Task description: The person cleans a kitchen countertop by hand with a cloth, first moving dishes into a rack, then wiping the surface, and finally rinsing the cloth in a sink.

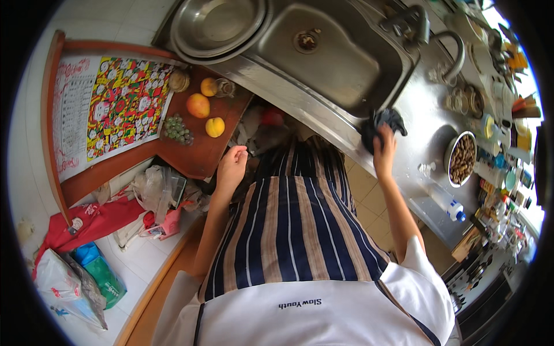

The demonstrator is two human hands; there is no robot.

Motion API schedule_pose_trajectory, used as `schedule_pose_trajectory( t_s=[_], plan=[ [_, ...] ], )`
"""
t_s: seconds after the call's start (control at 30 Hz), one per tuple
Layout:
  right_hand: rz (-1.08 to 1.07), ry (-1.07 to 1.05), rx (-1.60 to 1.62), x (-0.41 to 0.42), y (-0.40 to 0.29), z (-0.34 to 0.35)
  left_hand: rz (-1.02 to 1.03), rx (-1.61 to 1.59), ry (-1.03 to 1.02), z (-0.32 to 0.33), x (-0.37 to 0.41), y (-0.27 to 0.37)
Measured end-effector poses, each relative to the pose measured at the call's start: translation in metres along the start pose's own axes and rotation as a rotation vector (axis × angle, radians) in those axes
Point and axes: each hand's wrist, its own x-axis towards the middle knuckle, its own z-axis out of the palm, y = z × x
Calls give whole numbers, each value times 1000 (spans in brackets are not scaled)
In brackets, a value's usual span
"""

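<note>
My right hand [384,149] is closed on a crumpled black plastic bag [391,117] at the near right corner of the stainless steel sink [359,73]. Part of the bag rests on the counter and part lies along the sink's front edge. My left hand [232,168] hangs in front of my body, close to a reddish-brown wooden surface [184,158]. Its fingers are curled in and nothing shows in them. Bits of debris sit in the sink's drain [306,42].
Stacked metal basins [216,51] stand left of the sink. Peaches [198,106], grapes [176,129] and small jars [178,81] are on the wooden surface. A bowl of brown nuts or similar items [462,160] and a clear bottle [443,202] lie on the right counter. A faucet [456,60] arches behind.
</note>
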Motion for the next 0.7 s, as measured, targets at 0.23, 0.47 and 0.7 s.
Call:
schedule_pose_trajectory(
  t_s=[0.23, 0.47, 0.7],
  plan=[
    [-261, -398, -27, 2, -98, 50, -87, 4, 23, -19, -11, -25],
    [-298, -23, 201, 102, -212, 189, -123, -53, 101, -39, -25, -47],
    [-688, -202, 42, 130, -258, 236, -249, 2, 90, -44, -47, -59]
  ],
)
